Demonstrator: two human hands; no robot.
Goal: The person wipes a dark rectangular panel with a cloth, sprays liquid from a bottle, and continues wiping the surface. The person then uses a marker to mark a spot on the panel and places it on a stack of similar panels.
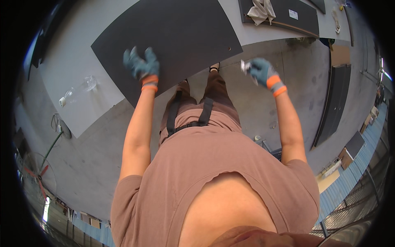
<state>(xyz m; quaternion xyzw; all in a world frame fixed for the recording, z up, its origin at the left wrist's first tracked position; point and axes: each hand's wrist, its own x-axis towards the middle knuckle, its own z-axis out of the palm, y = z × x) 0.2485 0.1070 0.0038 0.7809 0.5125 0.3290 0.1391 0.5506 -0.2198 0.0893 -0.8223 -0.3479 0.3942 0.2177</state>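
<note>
A dark grey flat panel (pixel 177 37) with a small round hole near its right corner lies on a light grey table (pixel 53 78), its near edge toward my body. Over the panel's left part is my left hand (pixel 140 65) in a teal glove with an orange cuff, fingers spread and holding nothing. I cannot tell whether it touches the surface. To the right of the panel, above the floor, my right hand (pixel 261 71) in a matching glove is closed on a small crumpled white piece (pixel 245 66), whose kind I cannot make out.
A clear plastic bottle (pixel 78 90) lies on the table at the left. At the upper right, a beige cloth (pixel 261 11) rests on another dark panel (pixel 284 18). A long dark board (pixel 335 103) stands farther right. A fan (pixel 40 177) is at lower left.
</note>
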